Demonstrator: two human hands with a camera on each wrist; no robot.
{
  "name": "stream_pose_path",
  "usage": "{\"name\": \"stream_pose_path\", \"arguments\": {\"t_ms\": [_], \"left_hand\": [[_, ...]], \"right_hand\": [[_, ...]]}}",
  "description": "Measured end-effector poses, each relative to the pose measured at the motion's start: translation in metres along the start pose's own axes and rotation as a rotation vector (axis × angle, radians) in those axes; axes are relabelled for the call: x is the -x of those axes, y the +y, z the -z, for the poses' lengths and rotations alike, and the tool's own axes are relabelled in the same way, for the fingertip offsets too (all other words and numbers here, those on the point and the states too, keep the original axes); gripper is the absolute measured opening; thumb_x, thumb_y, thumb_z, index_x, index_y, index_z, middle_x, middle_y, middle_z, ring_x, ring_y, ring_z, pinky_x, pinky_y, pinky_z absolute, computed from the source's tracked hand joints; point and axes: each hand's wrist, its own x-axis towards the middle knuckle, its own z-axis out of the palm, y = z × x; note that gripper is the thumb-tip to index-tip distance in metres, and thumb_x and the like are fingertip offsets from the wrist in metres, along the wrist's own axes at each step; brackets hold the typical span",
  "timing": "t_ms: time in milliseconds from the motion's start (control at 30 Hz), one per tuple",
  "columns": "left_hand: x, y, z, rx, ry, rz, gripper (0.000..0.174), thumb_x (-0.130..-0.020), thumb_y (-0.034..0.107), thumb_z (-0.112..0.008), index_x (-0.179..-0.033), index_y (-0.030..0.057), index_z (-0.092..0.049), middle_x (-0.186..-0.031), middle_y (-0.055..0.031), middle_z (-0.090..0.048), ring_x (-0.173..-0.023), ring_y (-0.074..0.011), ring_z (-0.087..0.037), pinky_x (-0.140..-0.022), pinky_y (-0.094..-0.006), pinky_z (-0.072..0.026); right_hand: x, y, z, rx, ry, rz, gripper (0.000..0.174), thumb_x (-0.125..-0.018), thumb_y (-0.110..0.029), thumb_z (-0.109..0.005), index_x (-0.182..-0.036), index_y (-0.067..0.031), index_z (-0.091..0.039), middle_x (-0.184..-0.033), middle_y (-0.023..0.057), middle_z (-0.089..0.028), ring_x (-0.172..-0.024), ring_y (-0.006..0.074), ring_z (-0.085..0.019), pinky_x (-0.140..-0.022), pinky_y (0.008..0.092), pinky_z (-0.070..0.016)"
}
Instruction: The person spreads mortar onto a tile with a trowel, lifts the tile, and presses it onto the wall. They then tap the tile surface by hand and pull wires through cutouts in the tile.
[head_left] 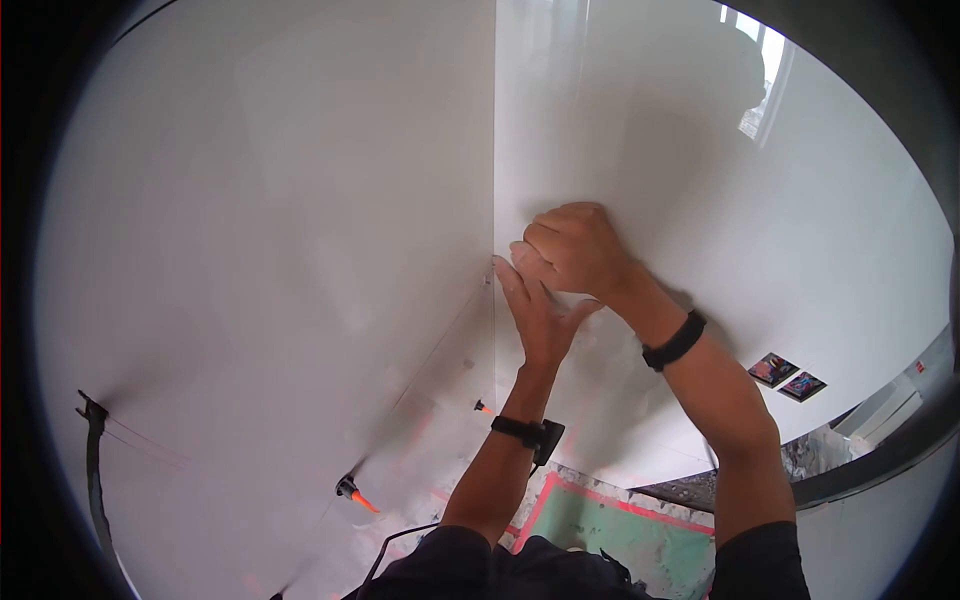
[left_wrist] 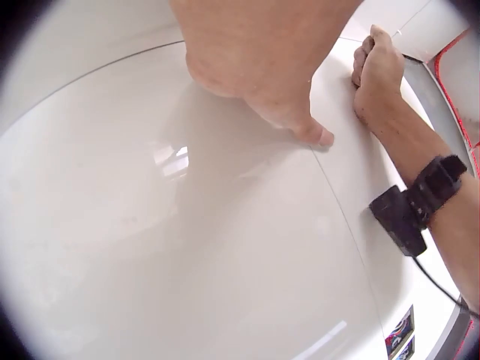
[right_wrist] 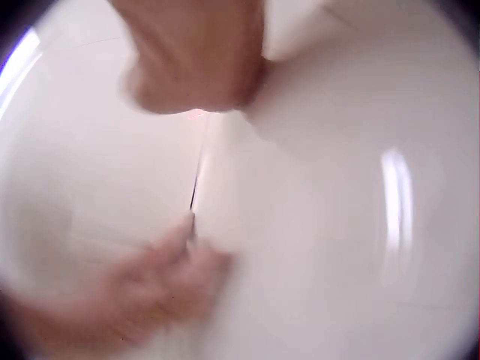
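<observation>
Two large glossy pale wall tiles, a left tile [head_left: 300, 200] and a right tile [head_left: 650, 190], meet at a vertical corner joint. My left hand [head_left: 542, 325] lies against the right tile beside this joint, fingers straight and pointing up, thumb spread out. Just above and right of it, my right hand [head_left: 580, 250] is curled into a fist close against the same tile, with nothing seen in it. The left wrist view shows the right hand [left_wrist: 381, 71] curled at the tile, side on. In the right wrist view the left hand [right_wrist: 169, 281] is blurred, fingertips at the joint.
Orange-and-black clips, a nearer clip [head_left: 355, 490] and a farther clip [head_left: 481, 406], stick out at left. A black strap-like piece [head_left: 93, 450] hangs at far left. Two square wiring openings [head_left: 787, 377] sit low on the right. Green sheeting [head_left: 600, 525] with pink tape covers the floor.
</observation>
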Motion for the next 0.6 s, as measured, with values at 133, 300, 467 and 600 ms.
{"name": "stream_pose_path", "arguments": {"t_ms": [133, 300, 467, 600], "left_hand": [[-0.012, 0.002, -0.01, 0.684, 0.001, 0.151, 0.114, -0.068, 0.037, -0.088, -0.149, -0.0031, -0.018, -0.152, -0.0351, -0.013, -0.142, -0.0495, -0.015, -0.116, -0.0507, -0.0183], [-0.002, -0.006, -0.004, 0.139, -0.015, 0.0, 0.11, -0.07, 0.031, -0.087, -0.149, -0.0025, -0.017, -0.151, -0.0325, -0.017, -0.14, -0.0468, -0.02, -0.116, -0.0487, -0.019], [-0.005, -0.001, 0.002, 0.106, 0.0, -0.029, 0.116, -0.068, 0.032, -0.089, -0.147, -0.0074, -0.014, -0.151, -0.0358, -0.013, -0.138, -0.049, -0.02, -0.114, -0.0509, -0.0212], [-0.004, 0.007, -0.002, 0.084, 0.1, -0.062, 0.104, -0.068, 0.023, -0.089, -0.146, -0.0029, -0.024, -0.146, -0.03, -0.024, -0.136, -0.0466, -0.026, -0.113, -0.0488, -0.0231]], "right_hand": [[-0.006, -0.006, -0.002, -0.004, 0.071, -0.044, 0.027, -0.075, -0.023, -0.072, -0.062, -0.0098, -0.052, -0.055, 0.0055, -0.049, -0.049, 0.0251, -0.051, -0.047, 0.0378, -0.0411], [0.006, -0.004, -0.014, 0.001, -0.013, -0.041, 0.028, -0.076, -0.023, -0.069, -0.06, -0.0098, -0.05, -0.055, 0.0069, -0.048, -0.052, 0.0271, -0.052, -0.049, 0.0392, -0.0418], [0.013, -0.013, -0.013, -0.016, -0.016, 0.074, 0.028, -0.076, -0.021, -0.068, -0.059, -0.0087, -0.05, -0.056, 0.0073, -0.049, -0.052, 0.0284, -0.052, -0.05, 0.0394, -0.043], [0.01, -0.003, -0.016, 0.026, -0.032, -0.003, 0.027, -0.075, -0.022, -0.068, -0.059, -0.0088, -0.05, -0.057, 0.0075, -0.05, -0.052, 0.0282, -0.051, -0.049, 0.0396, -0.0429]]}}
